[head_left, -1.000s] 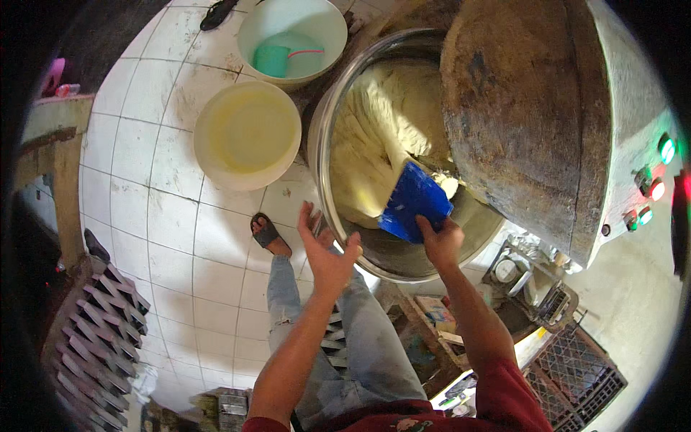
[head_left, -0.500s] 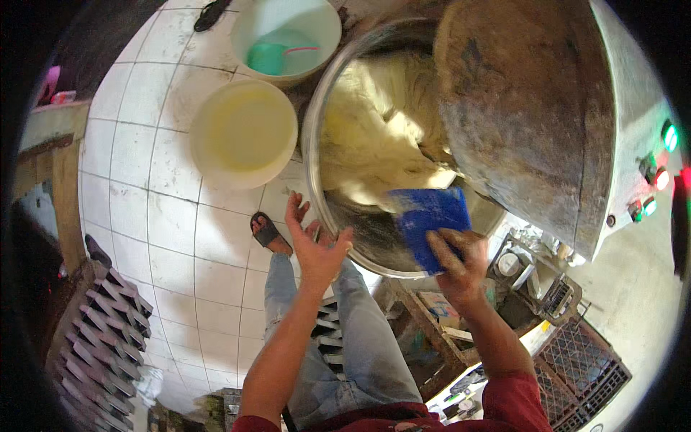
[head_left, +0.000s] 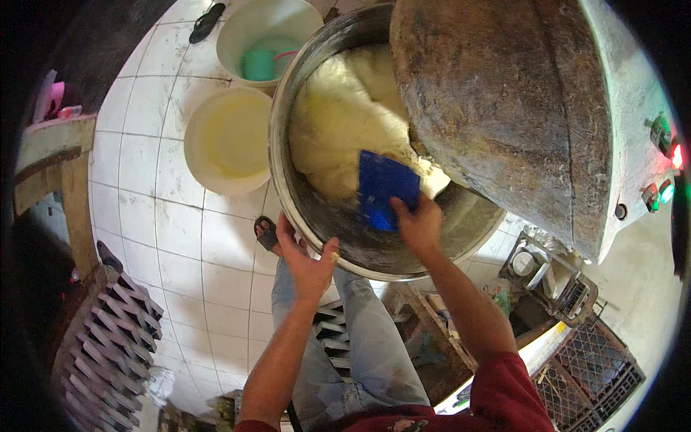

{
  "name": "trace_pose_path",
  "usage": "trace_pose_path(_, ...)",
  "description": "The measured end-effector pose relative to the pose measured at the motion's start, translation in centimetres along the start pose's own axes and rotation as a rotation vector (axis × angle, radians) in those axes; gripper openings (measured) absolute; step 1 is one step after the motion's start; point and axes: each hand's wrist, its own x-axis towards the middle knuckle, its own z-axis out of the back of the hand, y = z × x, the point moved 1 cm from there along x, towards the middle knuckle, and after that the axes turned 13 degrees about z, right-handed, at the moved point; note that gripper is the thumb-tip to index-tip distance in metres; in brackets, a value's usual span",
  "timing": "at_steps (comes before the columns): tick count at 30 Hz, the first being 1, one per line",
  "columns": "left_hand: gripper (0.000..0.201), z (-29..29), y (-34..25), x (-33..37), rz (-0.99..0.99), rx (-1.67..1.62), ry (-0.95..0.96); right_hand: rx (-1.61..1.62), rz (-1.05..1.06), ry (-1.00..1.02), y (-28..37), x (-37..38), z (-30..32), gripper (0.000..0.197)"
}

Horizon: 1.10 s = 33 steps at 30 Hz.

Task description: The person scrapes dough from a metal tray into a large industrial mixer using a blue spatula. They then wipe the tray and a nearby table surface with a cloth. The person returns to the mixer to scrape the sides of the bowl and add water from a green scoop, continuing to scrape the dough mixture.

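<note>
My right hand [head_left: 419,222] grips a flat blue dough scraper [head_left: 389,189], held inside a large round metal mixing bowl [head_left: 332,253]. A mass of pale yellow dough [head_left: 331,115] fills the far part of the bowl, and the scraper overlaps its near edge. At the bowl's near left rim is my left hand [head_left: 306,266], its thumb and fingers spread and appearing to touch the outside. The stained, domed mixer head [head_left: 504,108] covers the bowl's right side and hides part of the dough.
Left of the bowl stand a cream tub [head_left: 198,155] with yellowish residue and a white bucket [head_left: 306,25] holding a green container [head_left: 258,65]. Lit buttons [head_left: 666,192] sit on the machine's right side. A scale [head_left: 524,264] and dark crates [head_left: 590,367] are lower right.
The scraper has moved left and farther into the bowl with my right hand. My left hand has come up to the rim. The whole view has shifted slightly.
</note>
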Motion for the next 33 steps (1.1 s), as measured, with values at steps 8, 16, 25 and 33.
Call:
trace_pose_path(8, 0.096, 0.1, -0.2, 0.1, -0.01, 0.037, -0.046, -0.202, 0.108, 0.338, 4.5, -1.8, 14.0, 0.025)
trace_pose_path(16, 0.093, -1.8, 0.2, -0.8, 0.059, -0.013, -0.064, -0.428, 0.536, 1.326, 4.5, 1.1, 1.2, 0.029)
trace_pose_path(25, 0.092, -0.2, -1.0, 0.7, -0.048, -0.046, -0.056, -0.493, 0.655, 1.236, 4.1, -0.3, 0.6, 0.018)
trace_pose_path(33, 0.097, 0.3, -1.4, 0.4, 0.027, 0.034, -0.06, -0.581, 0.567, 1.38, 4.8, 1.8, -0.1, 0.022)
